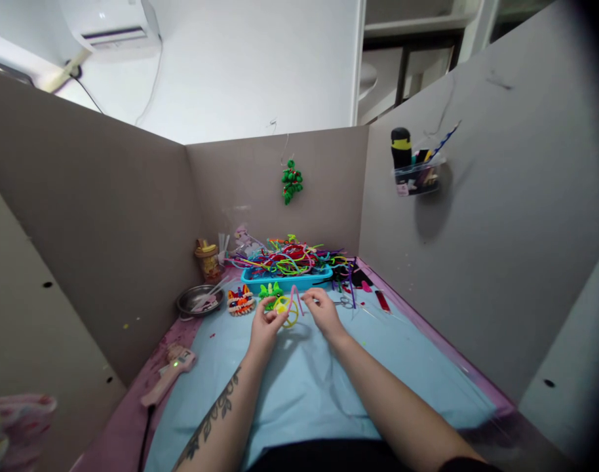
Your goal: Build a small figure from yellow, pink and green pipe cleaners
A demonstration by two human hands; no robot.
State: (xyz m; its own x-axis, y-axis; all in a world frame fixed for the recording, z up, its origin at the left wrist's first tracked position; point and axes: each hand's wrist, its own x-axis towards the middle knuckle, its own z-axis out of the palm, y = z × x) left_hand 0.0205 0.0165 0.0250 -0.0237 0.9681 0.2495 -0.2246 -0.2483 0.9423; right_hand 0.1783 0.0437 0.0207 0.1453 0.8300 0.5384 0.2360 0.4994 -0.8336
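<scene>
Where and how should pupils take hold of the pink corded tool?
Grip the pink tool by its slim handle, probably from the near side: the handle points toward the near left, cord trailing, while the wider, lit head faces away.

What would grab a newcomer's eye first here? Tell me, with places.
Most likely the heap of bright fuzzy stems, piled above the rim of a blue tray at the back of the table. Next, the left hand holds a yellow hoop-like piece in front of it, with a bent pink stem between both hands. Above, a green ornament hangs against the grey back panel.
</scene>
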